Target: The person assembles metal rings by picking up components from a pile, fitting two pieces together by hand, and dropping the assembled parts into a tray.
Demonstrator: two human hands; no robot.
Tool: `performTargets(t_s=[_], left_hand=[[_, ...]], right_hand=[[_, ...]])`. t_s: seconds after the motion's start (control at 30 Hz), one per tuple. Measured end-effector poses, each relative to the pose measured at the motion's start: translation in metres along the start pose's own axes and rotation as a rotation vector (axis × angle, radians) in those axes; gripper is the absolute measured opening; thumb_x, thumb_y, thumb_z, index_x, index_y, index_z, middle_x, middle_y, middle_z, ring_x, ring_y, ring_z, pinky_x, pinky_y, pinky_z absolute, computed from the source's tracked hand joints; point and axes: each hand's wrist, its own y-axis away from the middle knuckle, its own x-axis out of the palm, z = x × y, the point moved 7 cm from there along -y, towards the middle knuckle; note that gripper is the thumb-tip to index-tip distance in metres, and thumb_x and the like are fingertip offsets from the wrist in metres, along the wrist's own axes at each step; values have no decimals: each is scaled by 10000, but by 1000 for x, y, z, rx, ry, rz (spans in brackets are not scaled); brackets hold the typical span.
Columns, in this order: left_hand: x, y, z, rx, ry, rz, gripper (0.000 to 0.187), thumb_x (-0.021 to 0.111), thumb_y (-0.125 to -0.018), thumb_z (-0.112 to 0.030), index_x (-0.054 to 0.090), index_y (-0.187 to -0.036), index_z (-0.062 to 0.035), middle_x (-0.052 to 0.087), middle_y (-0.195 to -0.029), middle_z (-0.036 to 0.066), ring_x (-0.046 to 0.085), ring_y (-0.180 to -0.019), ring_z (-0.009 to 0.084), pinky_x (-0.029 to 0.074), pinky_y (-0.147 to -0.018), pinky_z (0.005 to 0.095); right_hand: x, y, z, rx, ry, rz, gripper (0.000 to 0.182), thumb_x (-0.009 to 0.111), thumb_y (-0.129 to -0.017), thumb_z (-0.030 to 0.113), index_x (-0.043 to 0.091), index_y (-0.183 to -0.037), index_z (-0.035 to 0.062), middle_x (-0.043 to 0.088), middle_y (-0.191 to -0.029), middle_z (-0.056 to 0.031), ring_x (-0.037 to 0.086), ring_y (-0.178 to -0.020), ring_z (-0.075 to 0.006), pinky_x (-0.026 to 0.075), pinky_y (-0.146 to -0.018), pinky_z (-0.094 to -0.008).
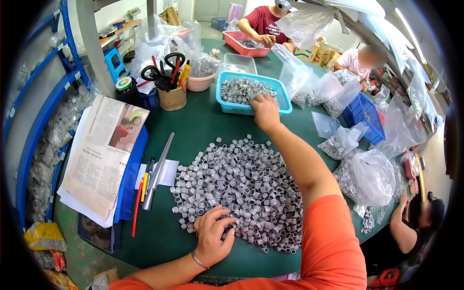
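A broad heap of small grey ring-shaped pieces (241, 188) covers the middle of the green table. My left hand (215, 233), with a bracelet at the wrist, rests on the heap's near left edge. Its fingers are apart and touch the pieces. Beyond the heap stands a turquoise plastic basket (287, 104) holding more grey rings (241, 90). My right hand (266, 112) reaches over the basket's near rim with its fingers curled down at the rings. The fingertips are hidden, so what they hold does not show.
A steel ruler (159, 169), pens (137, 208) and a newspaper (96, 159) lie at left. Behind them stands a tool cup (172, 99). Bagged parts (365, 176) and a blue crate (365, 116) line the right. A co-worker's hand (265, 40) is at a red basket (232, 36); others sit at right.
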Motion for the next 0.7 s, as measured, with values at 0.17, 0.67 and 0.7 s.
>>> performTargets(t_s=[0.17, 0.67, 0.7], left_hand=[[1, -1, -2, 2, -14, 9, 279, 674, -690, -56, 630, -964, -86, 563, -1099, 90, 506, -1135, 308, 306, -954, 394], [5, 0, 4, -22, -23, 35, 328, 694, -646, -37, 629, -961, -101, 567, -1083, 83, 525, -1112, 305, 312, -934, 389], [5, 0, 4, -9, -35, 32, 324, 693, -646, -38, 627, -957, -97, 565, -1078, 86, 526, -1102, 310, 316, -935, 389]], right_hand=[[17, 4, -12, 29, -232, -30, 284, 600, -586, -76, 640, -836, 52, 582, -984, -93, 529, -938, -343, 455, -801, -435], [-49, 1, -100, 442, -251, -320, 216, 496, -888, 125, 652, -1010, 38, 636, -998, -186, 599, -946, -372, 476, -826, -437], [-33, 16, -146, 656, -180, -228, 274, 524, -853, 128, 626, -1087, 26, 599, -1115, -217, 574, -1026, -379, 459, -891, -430]])
